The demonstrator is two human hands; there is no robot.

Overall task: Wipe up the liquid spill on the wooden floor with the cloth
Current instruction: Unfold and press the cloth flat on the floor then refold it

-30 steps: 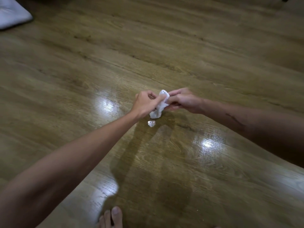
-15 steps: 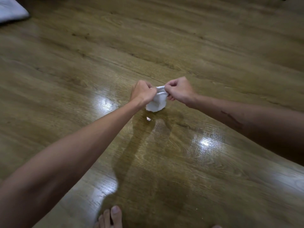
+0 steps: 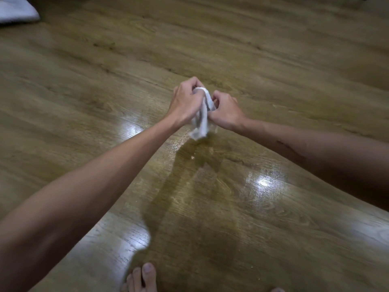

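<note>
Glossy wooden floor [image 3: 252, 60] (probably wet) — white cushion [image 3: 14, 9] far-left

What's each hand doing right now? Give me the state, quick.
Left hand: closed, fingers curled around the upper part of the white cloth.
Right hand: closed, fingers gripping the same cloth from the other side.

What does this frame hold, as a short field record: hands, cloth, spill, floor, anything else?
left hand: grips the white cloth, fingers curled round its upper part
right hand: grips the same cloth from the other side
cloth: bunched between both hands, lower end hanging just above the floor
spill: small glinting drop on the floor below the cloth
floor: glossy wooden floor, light glare in patches
other: bare toes at bottom edge; white cushion-like object top left
</note>
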